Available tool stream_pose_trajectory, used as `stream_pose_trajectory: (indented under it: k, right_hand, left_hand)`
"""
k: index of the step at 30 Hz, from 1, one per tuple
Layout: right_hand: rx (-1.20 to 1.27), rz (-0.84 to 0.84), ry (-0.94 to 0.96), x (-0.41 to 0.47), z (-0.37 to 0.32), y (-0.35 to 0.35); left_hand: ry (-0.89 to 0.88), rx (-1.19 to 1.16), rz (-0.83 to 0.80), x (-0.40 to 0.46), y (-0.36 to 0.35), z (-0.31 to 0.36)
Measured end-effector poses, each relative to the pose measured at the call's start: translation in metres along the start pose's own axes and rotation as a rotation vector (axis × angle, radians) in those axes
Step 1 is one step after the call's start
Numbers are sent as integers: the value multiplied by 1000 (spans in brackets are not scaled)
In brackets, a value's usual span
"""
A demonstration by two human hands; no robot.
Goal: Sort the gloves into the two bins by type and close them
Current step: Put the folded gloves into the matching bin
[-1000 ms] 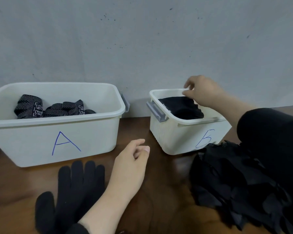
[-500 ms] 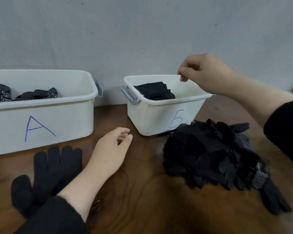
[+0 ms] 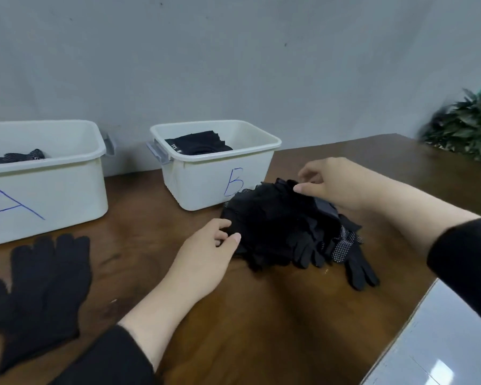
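Bin A (image 3: 53, 195) is white, stands at the left and holds dotted black gloves (image 3: 17, 157). Bin B (image 3: 206, 187), smaller, stands in the middle with a plain black glove (image 3: 199, 145) inside. Both bins have no lid on. A pile of black gloves (image 3: 283, 229) lies in front of bin B, with a dotted glove (image 3: 345, 244) at its right edge. My left hand (image 3: 206, 257) pinches the pile's left edge between thumb and forefinger. My right hand (image 3: 333, 182) hovers over the pile's top, thumb touching the fabric, fingers curled just above. A plain black glove (image 3: 42, 290) lies flat at the front left.
The brown wooden table (image 3: 261, 323) ends at the right against a grey surface (image 3: 442, 343). A grey wall runs right behind the bins. A green plant (image 3: 464, 126) stands at the far right. Grey latches (image 3: 159, 154) stick out from the bins' sides.
My right hand has come away from bin B down onto the glove pile. My left hand has moved right to the pile's left edge. The view has turned to the right.
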State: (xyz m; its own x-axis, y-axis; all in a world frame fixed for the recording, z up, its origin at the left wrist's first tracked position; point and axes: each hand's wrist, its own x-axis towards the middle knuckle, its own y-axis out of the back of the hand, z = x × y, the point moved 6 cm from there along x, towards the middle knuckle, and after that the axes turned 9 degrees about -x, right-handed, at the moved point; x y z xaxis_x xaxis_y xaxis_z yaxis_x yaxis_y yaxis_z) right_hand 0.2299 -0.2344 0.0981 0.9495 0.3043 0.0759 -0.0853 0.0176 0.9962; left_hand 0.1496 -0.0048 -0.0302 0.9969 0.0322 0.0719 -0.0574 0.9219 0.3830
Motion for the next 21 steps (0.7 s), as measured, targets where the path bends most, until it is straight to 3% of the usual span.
stream_pose_trajectory:
  k: [5,11,17,21]
  right_hand:
    - [-40,-97,-127,2,9,-35]
    - [116,2,-215,4,21,-40]
    - [355,506,-383,-10,45,28]
    - [541,578,-394,-15,59,60]
  left_hand:
    - [-72,22,122,-20,-15,-6]
    - [-115,-12,112,-27,-6,-7]
    - [-127,-83,145,-29,-3,-3]
    - [-140,-102,183,-30,0,0]
